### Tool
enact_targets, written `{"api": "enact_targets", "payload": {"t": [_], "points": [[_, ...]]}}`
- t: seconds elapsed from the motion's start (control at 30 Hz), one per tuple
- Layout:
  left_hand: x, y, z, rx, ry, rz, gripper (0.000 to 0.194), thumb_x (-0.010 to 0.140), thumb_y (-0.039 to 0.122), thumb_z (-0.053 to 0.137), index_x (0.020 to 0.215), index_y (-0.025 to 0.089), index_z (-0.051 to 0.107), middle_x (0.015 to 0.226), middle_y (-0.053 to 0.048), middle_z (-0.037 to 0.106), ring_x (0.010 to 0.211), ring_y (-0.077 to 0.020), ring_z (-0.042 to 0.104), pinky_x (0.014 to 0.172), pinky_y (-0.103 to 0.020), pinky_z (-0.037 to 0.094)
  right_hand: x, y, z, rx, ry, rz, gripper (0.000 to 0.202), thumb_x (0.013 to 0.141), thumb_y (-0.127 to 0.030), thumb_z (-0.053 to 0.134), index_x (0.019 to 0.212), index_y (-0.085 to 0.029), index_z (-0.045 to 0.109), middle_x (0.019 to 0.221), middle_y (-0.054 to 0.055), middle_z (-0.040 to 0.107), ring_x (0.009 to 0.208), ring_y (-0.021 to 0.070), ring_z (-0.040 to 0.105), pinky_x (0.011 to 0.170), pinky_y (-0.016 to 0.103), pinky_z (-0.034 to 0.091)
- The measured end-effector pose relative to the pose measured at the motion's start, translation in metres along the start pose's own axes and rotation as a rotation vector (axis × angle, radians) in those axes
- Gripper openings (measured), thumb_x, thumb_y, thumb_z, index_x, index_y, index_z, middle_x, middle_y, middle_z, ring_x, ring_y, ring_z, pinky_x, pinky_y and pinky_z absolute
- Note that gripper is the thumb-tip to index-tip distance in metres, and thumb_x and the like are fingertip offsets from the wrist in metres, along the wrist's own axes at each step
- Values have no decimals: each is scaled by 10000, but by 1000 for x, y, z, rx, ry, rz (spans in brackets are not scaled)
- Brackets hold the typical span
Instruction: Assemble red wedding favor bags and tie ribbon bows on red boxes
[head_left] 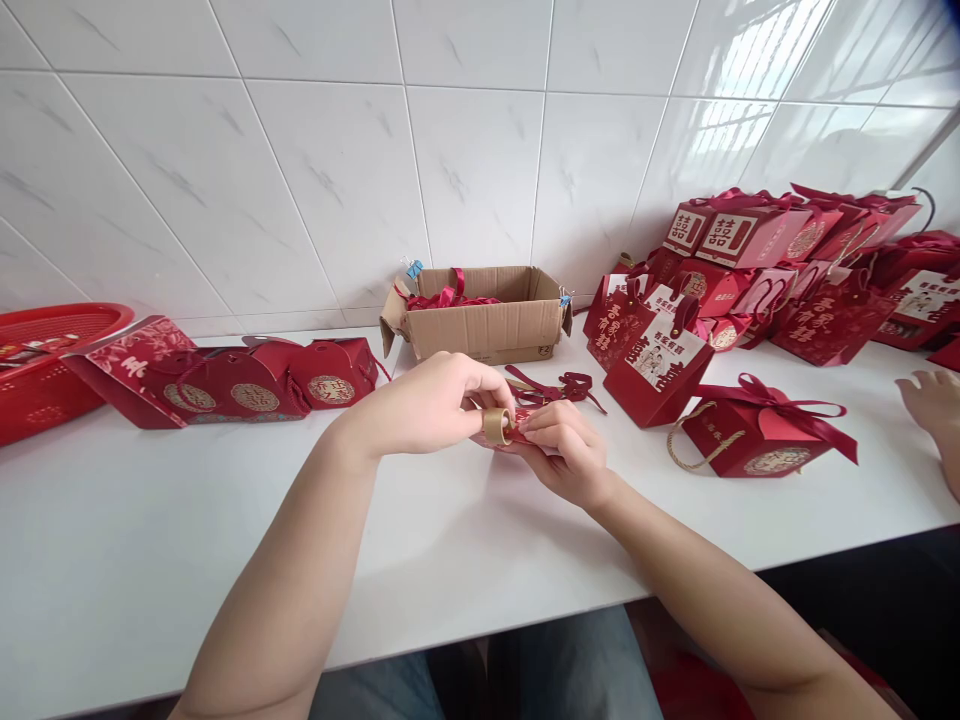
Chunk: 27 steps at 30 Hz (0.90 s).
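Both hands meet at a small red gift box (523,413) on the white table, mostly covered by the fingers. A gold band-like loop (496,428) shows at the fingertips of my left hand (439,402), which bends over the box from the left with its fingers closed. From the right, my right hand (566,452) pinches the red part beside the loop; exactly what lies between its fingertips is hidden. Just behind the hands lie dark red ribbons (559,388).
Behind stands an open cardboard box (487,333) with red ribbon inside. Red gift boxes (259,385) line the left, near a red basket (52,400). More stacked boxes (750,235) and a ribbon-tied box (757,440) are right. Another person's hand (930,410) rests at the right edge.
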<state>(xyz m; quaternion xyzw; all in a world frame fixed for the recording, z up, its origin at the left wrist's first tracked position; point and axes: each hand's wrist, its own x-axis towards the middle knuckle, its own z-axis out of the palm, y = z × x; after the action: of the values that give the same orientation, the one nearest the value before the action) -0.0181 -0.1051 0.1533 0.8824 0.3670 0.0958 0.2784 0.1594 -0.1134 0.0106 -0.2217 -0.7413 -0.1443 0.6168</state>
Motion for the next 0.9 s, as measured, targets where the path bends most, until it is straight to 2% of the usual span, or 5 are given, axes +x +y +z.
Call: {"api": "enact_targets", "payload": {"t": [0.2, 0.37, 0.47, 0.67, 0.9], "points": [[-1, 1, 1, 18, -93, 55, 156, 810, 188, 495, 863, 214, 639, 885, 3, 686, 789, -140, 606, 648, -234, 432, 5, -2, -1, -66, 5, -38, 188, 812, -174, 678, 849, -252, 510, 739, -14, 674, 643, 134, 639, 547, 283, 461], [0, -2, 3, 38, -125, 88, 148, 776, 179, 537, 877, 217, 638, 882, 1, 675, 798, -143, 607, 679, -248, 448, 10, -6, -3, -33, -8, -35, 192, 797, -158, 687, 832, -233, 514, 727, 2, 687, 677, 149, 664, 579, 286, 489], [2, -5, 3, 7, -117, 110, 157, 747, 162, 560, 872, 213, 642, 909, -1, 669, 850, -149, 612, 738, -261, 470, 8, -8, -3, 27, -13, 47, 167, 799, -150, 667, 830, -229, 524, 775, 19, 705, 695, 155, 674, 599, 284, 516], [12, -15, 6, -49, -65, 166, 228, 725, 94, 507, 880, 212, 626, 916, 0, 675, 868, -158, 628, 771, -284, 488, 4, -8, -1, 88, 30, 372, 144, 782, -189, 674, 793, -230, 537, 847, 30, 729, 735, 168, 698, 576, 258, 542], [27, -23, 20, -110, 53, 151, 108, 791, 184, 521, 849, 207, 609, 836, -5, 669, 698, -139, 622, 611, -256, 472, 2, -3, 1, 125, 98, 442, 140, 775, -164, 677, 782, -225, 551, 855, 46, 714, 797, 188, 692, 620, 294, 564]]}}
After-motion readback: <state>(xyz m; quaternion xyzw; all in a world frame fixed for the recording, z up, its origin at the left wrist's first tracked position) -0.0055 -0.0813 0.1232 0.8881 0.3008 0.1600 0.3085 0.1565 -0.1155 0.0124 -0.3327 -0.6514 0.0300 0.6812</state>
